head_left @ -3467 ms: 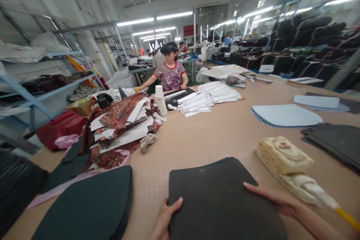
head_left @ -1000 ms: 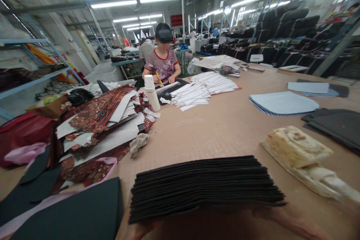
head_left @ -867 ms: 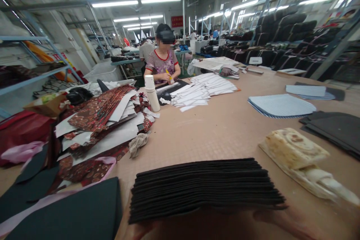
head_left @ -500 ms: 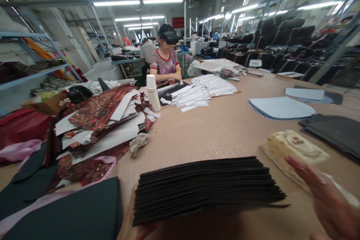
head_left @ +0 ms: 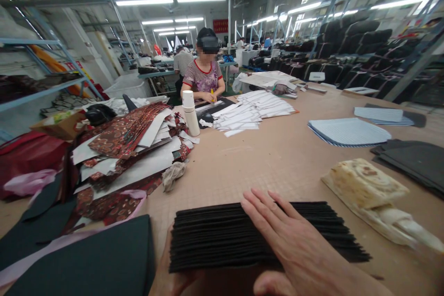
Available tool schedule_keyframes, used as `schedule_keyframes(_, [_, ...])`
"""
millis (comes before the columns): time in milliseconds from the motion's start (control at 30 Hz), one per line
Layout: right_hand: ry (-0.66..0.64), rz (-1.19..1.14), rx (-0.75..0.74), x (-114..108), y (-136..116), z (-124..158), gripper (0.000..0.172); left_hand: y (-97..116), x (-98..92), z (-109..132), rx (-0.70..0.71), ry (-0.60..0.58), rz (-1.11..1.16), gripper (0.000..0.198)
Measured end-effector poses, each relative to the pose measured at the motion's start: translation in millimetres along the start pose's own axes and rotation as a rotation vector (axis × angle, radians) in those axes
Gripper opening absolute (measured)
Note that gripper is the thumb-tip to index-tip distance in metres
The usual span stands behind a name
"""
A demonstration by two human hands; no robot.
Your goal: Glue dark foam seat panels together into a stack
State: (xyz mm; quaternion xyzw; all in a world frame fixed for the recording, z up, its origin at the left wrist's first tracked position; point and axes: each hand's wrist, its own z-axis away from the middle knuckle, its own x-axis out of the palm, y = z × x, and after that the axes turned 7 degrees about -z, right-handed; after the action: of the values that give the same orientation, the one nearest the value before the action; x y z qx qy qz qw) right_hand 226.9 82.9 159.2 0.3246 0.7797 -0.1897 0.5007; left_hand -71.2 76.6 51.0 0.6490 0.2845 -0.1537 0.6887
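A thick stack of black sheets point(head_left: 211, 236) stands at the near edge of the table, its layered edges facing up. My left hand point(head_left: 169, 268) grips the stack's left end, with most of its fingers hidden behind or under the sheets. Across the top edges, right of the middle, lies my right hand point(head_left: 287, 236), palm down with its fingers stretched out and the thumb apart. To the right is a yellowish block point(head_left: 364, 182) in a wrapping, with a whitish handle-like part.
Patterned fabric and white pieces point(head_left: 128, 148) are heaped at the left, beside dark green sheets point(head_left: 86, 259). A white cup on a bottle point(head_left: 190, 120) stands near white strips point(head_left: 256, 111). Across the table point(head_left: 222, 166) a person point(head_left: 204, 74) works. Striped pieces point(head_left: 350, 132) lie at the right.
My right hand has moved left from beside the yellowish block onto the black stack. The stack sits slightly further right. Across the table, the person's hands have shifted left.
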Motion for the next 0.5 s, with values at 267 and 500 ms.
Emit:
schedule_keyframes(267, [-0.118,-0.128,0.120,14,0,-1,0.094,5,4.6,-14,0.032,-0.045,-0.020,0.073])
schedule_keyframes(500, [-0.035,0.000,0.239,-7,18,47,0.111,15,37.5,-39,0.081,-0.028,0.006,0.079])
